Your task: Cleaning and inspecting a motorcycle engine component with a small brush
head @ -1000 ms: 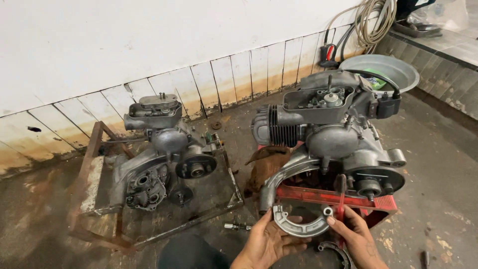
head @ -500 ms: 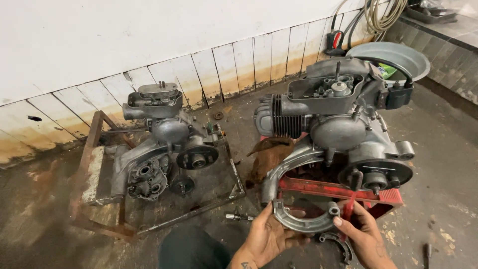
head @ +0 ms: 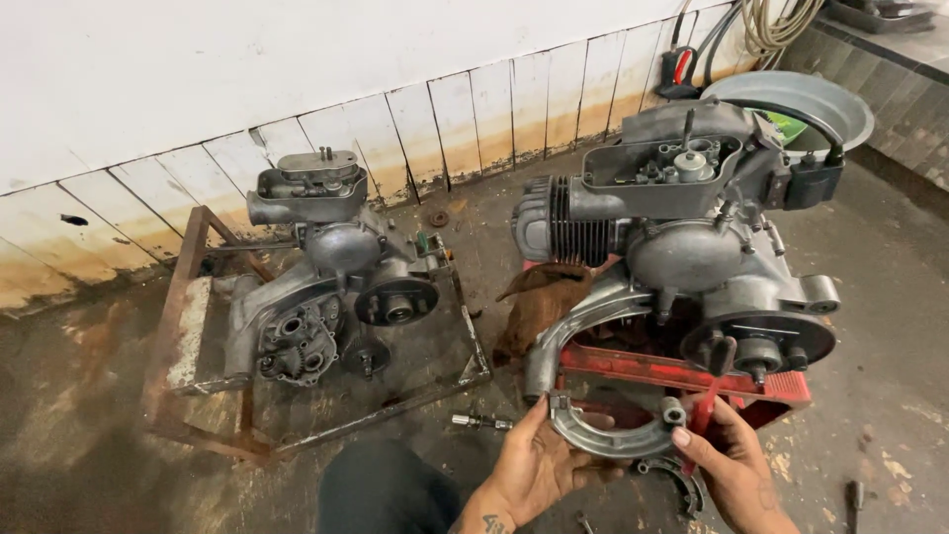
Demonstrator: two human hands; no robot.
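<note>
Engines sit in two spots on the stained concrete floor (head: 89, 425): far left, the partly stripped grey scooter engine (head: 326, 287) rests in a rusty angle-iron frame (head: 188, 297), its gears exposed, and a small steel bolt (head: 479, 422) lies loose on the floor just right of that frame. Next comes your left hand (head: 539, 465), palm up and fingers curled under the curved grey metal brake shoe (head: 613, 435), gripping its left end. Your right hand (head: 727, 465) pinches the shoe's right end by the small round pivot, thumb on top. A second, darker brake shoe (head: 682, 480) lies on the floor just below. Above stands the larger finned grey engine (head: 692, 227) on a red metal stand (head: 682, 371). You appear to be readying the shoe for fitting; the next move calls for lining it up squarely with the round hub plate (head: 761, 341) at the right.
</note>
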